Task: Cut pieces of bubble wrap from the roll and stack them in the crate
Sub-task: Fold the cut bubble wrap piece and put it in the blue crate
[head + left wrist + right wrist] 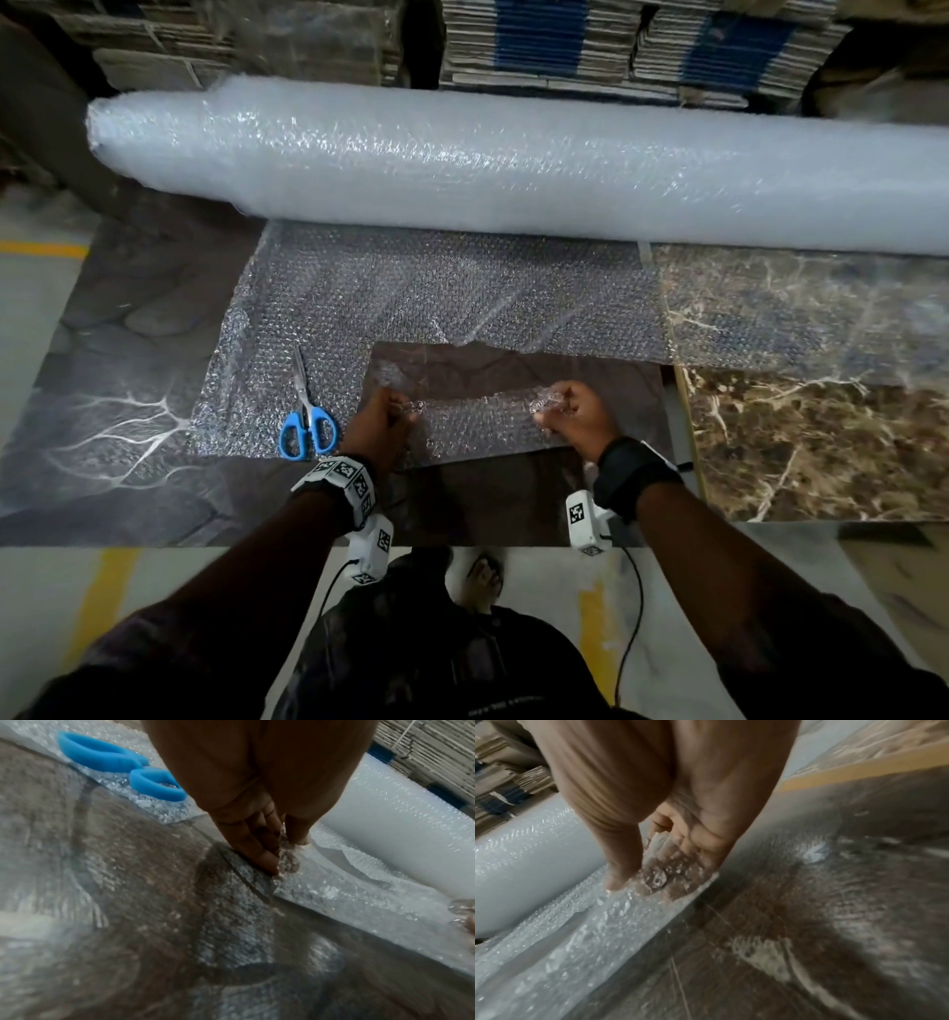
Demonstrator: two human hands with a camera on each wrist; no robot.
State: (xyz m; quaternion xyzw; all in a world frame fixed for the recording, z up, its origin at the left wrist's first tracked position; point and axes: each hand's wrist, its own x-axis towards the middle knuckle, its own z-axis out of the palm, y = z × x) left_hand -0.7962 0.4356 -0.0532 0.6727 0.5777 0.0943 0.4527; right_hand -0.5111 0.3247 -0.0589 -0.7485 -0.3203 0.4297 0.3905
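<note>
Marble-patterned table (801,437) carries everything here, with flattened cardboard stacks (565,46) piled behind its far edge. Lying along that far edge is the roll of bubble wrap (513,164), wide enough to run out of view on the right. From under the roll an unrolled sheet (436,288) spreads toward the person, flat on the table, with a rectangular notch missing from its near edge. Inside that notch sits the cut piece (477,426), a smaller rectangle held at its two far corners. The left hand (377,429) pinches the piece's left corner between thumb and curled fingers; the left wrist view shows the film gathered between the fingertips (267,860). The right hand (575,416) grips the right corner the same way, with crumpled film bunched in its fingers (700,850). Blue-handled scissors (307,411) lie closed on the sheet just left of the left hand, blades pointing toward the roll.
</note>
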